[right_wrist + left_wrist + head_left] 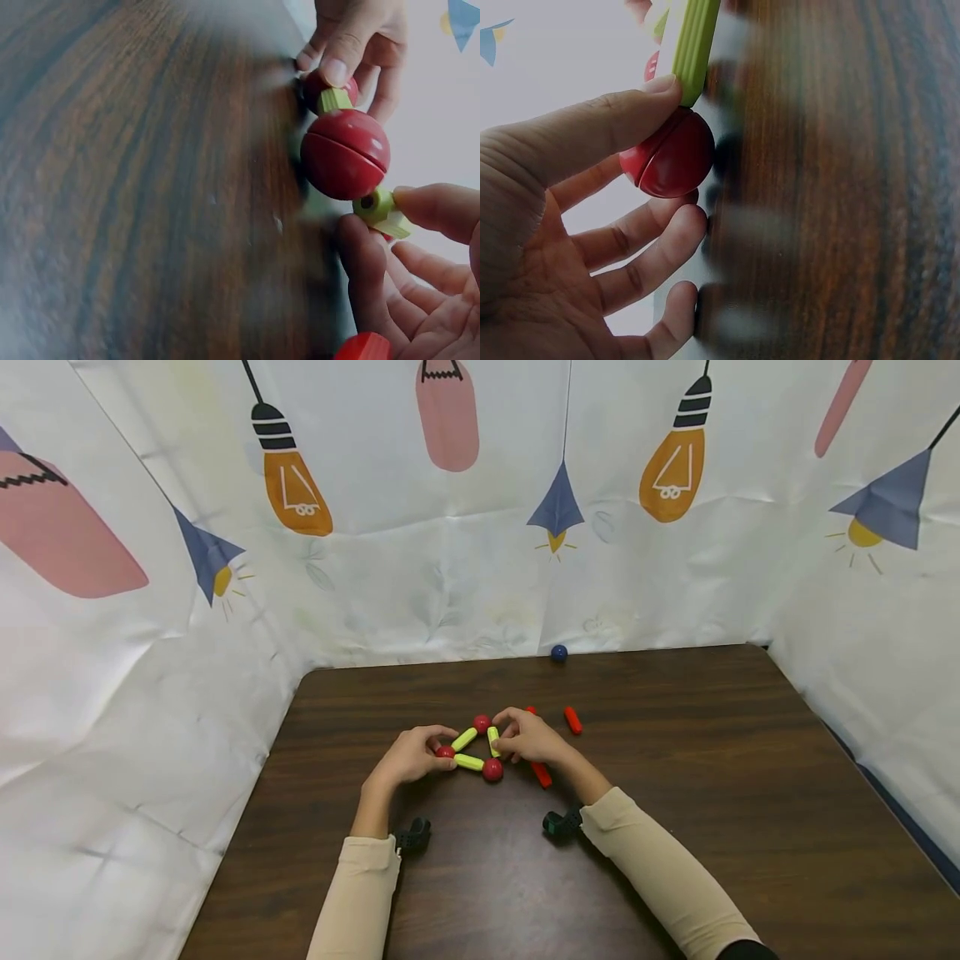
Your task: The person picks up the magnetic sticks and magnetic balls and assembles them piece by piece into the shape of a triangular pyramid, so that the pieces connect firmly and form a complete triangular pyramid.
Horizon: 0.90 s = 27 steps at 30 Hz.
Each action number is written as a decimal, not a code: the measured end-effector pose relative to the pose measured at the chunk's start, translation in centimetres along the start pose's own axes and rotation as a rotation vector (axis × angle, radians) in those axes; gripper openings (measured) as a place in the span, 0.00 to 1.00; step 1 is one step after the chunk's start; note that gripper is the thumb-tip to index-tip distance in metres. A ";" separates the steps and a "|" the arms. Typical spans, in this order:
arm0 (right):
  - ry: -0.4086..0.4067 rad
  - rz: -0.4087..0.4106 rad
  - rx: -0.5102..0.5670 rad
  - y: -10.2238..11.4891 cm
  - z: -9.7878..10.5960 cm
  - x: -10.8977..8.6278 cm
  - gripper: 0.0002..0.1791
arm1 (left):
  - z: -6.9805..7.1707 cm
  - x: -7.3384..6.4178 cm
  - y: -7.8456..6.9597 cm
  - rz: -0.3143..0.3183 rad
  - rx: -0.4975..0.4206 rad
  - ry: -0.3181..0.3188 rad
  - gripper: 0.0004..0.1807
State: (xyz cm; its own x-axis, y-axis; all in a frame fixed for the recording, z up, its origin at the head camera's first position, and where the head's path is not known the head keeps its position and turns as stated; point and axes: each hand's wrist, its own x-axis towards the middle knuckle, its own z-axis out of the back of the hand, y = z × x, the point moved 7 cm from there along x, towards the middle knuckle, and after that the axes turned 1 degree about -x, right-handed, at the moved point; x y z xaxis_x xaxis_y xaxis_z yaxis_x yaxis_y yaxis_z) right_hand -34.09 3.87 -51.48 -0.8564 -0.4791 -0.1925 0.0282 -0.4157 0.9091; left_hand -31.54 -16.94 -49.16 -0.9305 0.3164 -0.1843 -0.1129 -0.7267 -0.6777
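Three red balls and three yellow-green rods form a small triangle on the table. My left hand (pixel 411 755) grips the left red ball (pixel 676 159), its thumb lying along the joint with a ribbed yellow-green rod (pixel 696 46). That rod runs to the near red ball (pixel 492 769); another rod (pixel 465 739) leads to the far red ball (pixel 482 723). On the right side, my right hand (pixel 529 738) pinches the third yellow-green rod (pixel 493 742) between thumb and finger. Its end with a hole (pixel 367 202) faces out beside the near ball (pixel 346 154).
A red rod (pixel 542 775) lies under the right forearm, and the tip of another red rod (pixel 531 710) shows behind that hand. Farther right is a loose red rod (pixel 573 720). A dark blue ball (pixel 558 652) sits at the far edge of the brown table (pixel 675 710).
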 end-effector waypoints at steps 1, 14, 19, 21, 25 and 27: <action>-0.004 -0.008 0.004 0.0 -0.1 0.0 0.25 | 0.0 0.0 0.0 -0.001 0.002 -0.001 0.26; -0.030 -0.070 0.010 -0.3 -0.3 0.2 0.25 | -0.3 0.2 -0.3 -0.004 -0.005 -0.014 0.25; -0.035 -0.094 0.026 -0.5 -0.5 0.3 0.20 | -0.3 0.0 -0.2 0.000 0.000 -0.016 0.25; -0.036 -0.094 0.025 -0.5 -0.6 0.3 0.19 | -0.3 0.0 -0.2 -0.005 0.002 -0.016 0.26; -0.033 -0.086 0.026 -0.3 -0.8 0.3 0.18 | -0.2 -0.1 -0.4 -0.015 -0.002 -0.021 0.25; -0.030 -0.086 0.027 -0.2 -0.9 0.3 0.17 | -0.2 -0.1 -0.5 -0.018 -0.003 -0.020 0.25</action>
State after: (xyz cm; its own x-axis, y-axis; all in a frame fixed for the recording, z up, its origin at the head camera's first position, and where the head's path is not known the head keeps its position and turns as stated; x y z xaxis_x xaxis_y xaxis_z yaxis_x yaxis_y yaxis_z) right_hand -33.92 3.14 -52.08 -0.8702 -0.4189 -0.2595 -0.0599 -0.4328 0.8995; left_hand -31.37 -16.49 -48.99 -0.9351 0.3171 -0.1580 -0.1287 -0.7195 -0.6825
